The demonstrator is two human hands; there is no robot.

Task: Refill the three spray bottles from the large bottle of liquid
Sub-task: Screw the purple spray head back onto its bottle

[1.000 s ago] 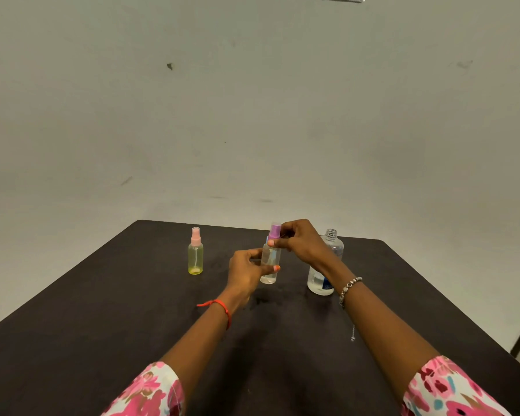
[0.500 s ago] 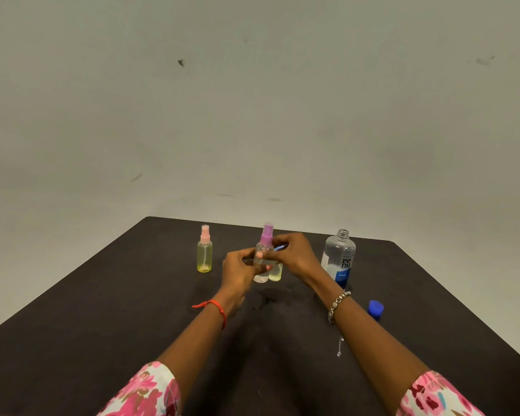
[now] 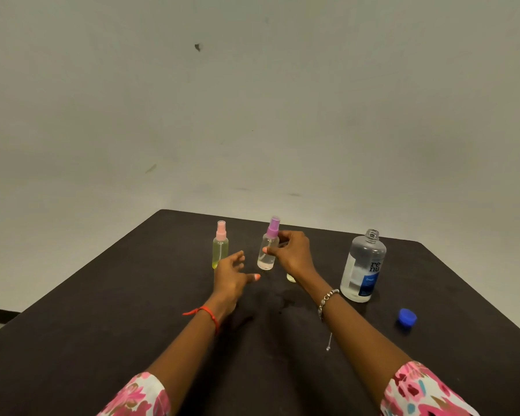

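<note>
A clear spray bottle with a purple top stands upright on the dark table, and my right hand grips its upper part. My left hand hovers open just left of it, fingers spread. A yellowish spray bottle with a pink top stands further left. Only the base of a third small yellowish bottle shows behind my right wrist. The large clear bottle with a blue label stands uncapped at the right. Its blue cap lies on the table nearer to me.
A wet patch darkens the table between my forearms. The table's far edge runs just behind the bottles, with a plain wall beyond. Floor shows past the table's left edge.
My left hand has let go of the purple-topped bottle and drawn back open. My right hand has shifted from the spray top to the bottle's upper body.
</note>
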